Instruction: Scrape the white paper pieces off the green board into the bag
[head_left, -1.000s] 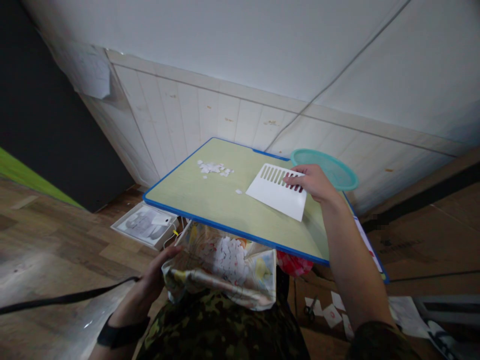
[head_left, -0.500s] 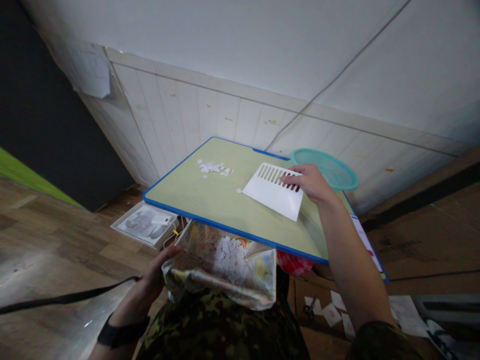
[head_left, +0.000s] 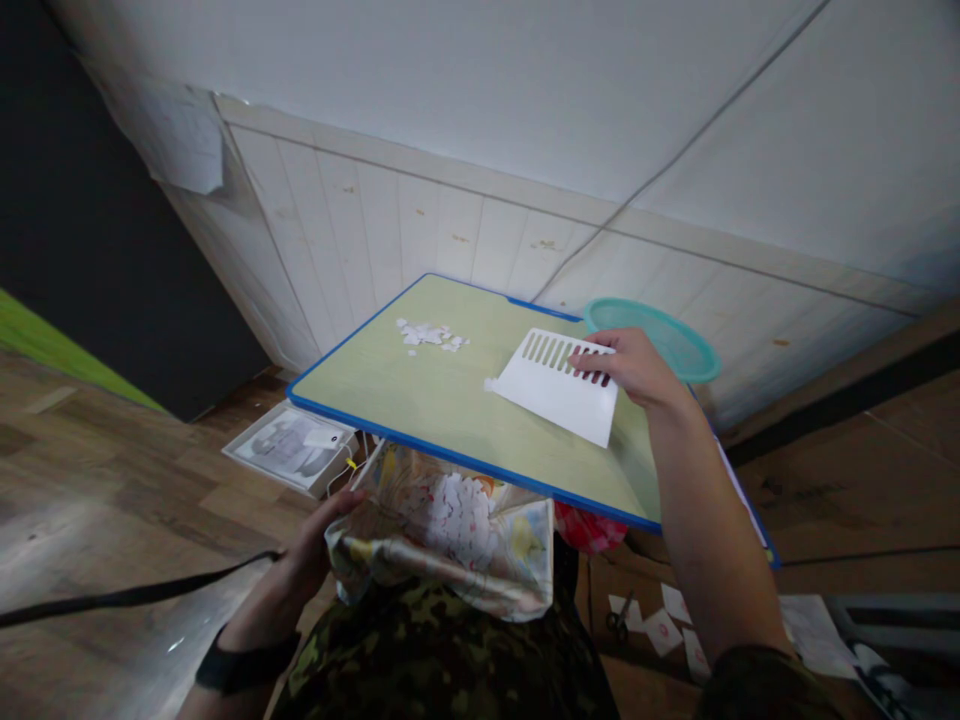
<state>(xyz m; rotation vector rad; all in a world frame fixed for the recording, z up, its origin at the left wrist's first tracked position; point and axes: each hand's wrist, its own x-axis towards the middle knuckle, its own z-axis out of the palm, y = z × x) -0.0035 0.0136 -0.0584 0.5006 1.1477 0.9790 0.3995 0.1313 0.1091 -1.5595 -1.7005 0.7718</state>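
Note:
My right hand point(head_left: 634, 365) grips a white slotted scraper point(head_left: 555, 395), with fingers through or behind its slots. The scraper is tilted over the pale green table top point(head_left: 390, 390). Beside its left corner lies a small bit of white paper point(head_left: 490, 384). Farther left on the table is a loose pile of paper scraps point(head_left: 431, 336). Below the table's front edge, my left hand point(head_left: 328, 525) is closed on the left side of a box lined with patterned cloth point(head_left: 529, 570). Many torn white paper pieces point(head_left: 454, 520) fill the box.
A turquoise plastic basin point(head_left: 675, 345) stands at the table's back right. Left under the table is a white open box point(head_left: 289, 450) with a grey item. Scissors point(head_left: 618, 624) and paper cards point(head_left: 663, 632) lie low on the right. A white panelled wall point(head_left: 375, 225) runs behind.
My right hand has moved the scraper slightly to the right. The paper bit at its left corner has shifted the same way. My left hand and the box stay in place.

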